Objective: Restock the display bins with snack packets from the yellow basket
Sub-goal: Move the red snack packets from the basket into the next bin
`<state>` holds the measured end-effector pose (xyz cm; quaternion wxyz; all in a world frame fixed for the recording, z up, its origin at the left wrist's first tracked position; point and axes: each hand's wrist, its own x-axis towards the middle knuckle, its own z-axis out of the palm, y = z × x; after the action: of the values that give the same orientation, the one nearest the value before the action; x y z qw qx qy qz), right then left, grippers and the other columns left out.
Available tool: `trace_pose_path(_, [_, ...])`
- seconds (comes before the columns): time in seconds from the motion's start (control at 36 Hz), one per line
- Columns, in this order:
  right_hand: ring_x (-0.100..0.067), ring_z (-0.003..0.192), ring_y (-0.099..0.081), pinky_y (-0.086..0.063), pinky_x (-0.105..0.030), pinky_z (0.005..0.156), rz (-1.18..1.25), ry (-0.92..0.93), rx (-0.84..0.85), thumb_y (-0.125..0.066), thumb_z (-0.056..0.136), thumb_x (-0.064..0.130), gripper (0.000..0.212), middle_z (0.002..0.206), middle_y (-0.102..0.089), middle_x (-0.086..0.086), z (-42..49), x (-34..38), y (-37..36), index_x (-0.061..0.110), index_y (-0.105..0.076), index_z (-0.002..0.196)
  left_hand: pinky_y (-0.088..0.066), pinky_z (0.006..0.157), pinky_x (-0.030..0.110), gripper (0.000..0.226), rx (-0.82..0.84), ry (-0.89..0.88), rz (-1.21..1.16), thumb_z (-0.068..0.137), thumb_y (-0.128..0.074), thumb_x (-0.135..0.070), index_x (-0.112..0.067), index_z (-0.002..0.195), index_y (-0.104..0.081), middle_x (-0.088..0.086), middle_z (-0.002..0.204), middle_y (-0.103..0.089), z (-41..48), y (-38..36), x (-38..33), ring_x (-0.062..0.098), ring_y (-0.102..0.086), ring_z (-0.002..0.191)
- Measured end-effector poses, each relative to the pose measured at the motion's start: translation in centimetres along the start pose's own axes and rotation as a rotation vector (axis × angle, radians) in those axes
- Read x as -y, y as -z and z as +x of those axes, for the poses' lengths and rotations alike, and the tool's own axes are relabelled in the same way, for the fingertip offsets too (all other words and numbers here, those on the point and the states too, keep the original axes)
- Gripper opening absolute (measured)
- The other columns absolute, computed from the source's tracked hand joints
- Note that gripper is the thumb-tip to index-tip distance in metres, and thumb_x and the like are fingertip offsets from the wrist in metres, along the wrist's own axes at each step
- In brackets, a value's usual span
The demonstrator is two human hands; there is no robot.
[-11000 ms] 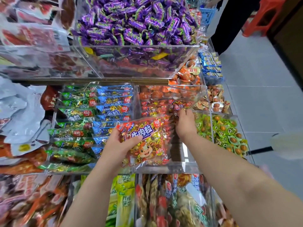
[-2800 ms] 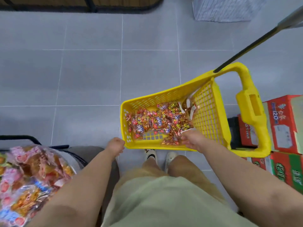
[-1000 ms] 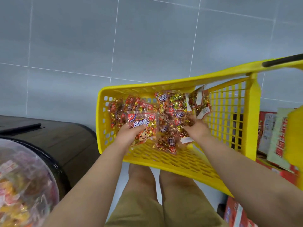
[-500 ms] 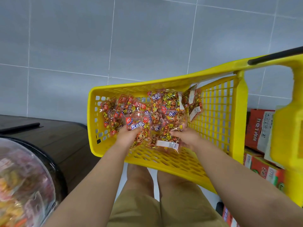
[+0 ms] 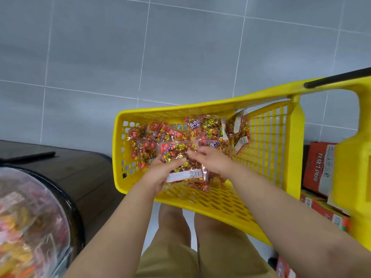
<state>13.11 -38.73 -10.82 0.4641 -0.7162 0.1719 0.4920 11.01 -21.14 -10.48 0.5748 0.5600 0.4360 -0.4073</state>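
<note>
I crouched over the yellow basket point(image 5: 267, 149), which stood tilted on the floor with its open side toward me. My left hand point(image 5: 160, 173) had its grip closed under a small stack of snack packets point(image 5: 181, 167) near the basket's front lip, thumb on top. My right hand point(image 5: 210, 159) pressed down on the same stack from the other side, its fingers bent on the top packet; I judged its grip as holding too. More packets point(image 5: 212, 129) lay piled against the basket's back wall.

The wrappers looked slick and loosely stacked, so I judged the lowest ones could slide out as I lifted, falling back into the basket or onto the floor. The tilted basket might also tip if I dragged against its lip. The display bins were out of sight from there.
</note>
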Motion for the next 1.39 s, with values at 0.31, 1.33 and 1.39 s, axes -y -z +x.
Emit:
trace_pose_path(0.31, [-0.032, 0.117, -0.052, -0.044, -0.033, 0.089, -0.021, -0.292, -0.532, -0.053, 0.093, 0.037, 0.063, 0.145, -0.037, -0.015, 8.1, -1.4, 4.9, 0.01, -0.03, 0.145, -0.042, 0.102, 0.057, 0.106, -0.13, 0.021, -0.154, 0.055, -0.09, -0.034, -0.015, 0.145, -0.037, 0.011, 0.14, -0.052, 1.7, 2.1, 1.4, 0.035, -0.053, 0.123])
trace_pose_path(1.33, [-0.028, 0.133, -0.035, -0.032, -0.042, 0.104, 0.319, -0.038, -0.208, -0.081, 0.072, 0.03, 0.094, 0.151, -0.03, -0.005, -8.8, 2.5, -2.3, 0.025, -0.024, 0.146, -0.058, 0.072, 0.043, 0.02, -0.201, -0.175, -0.379, 0.08, -0.076, -0.017, -0.019, 0.098, -0.068, 0.007, 0.093, -0.074, -12.8, 5.7, 3.1, 0.026, -0.071, 0.078])
trace_pose_path(1.39, [-0.021, 0.119, -0.046, -0.035, -0.035, 0.096, 0.34, 0.015, -0.208, -0.08, 0.072, 0.027, 0.087, 0.145, -0.039, -0.002, -10.0, 3.7, -2.9, 0.026, -0.03, 0.143, -0.058, 0.071, 0.043, 0.025, -0.208, -0.199, -0.398, 0.081, -0.075, -0.018, -0.015, 0.104, -0.068, 0.008, 0.089, -0.075, -14.5, 6.9, 3.7, 0.025, -0.071, 0.074])
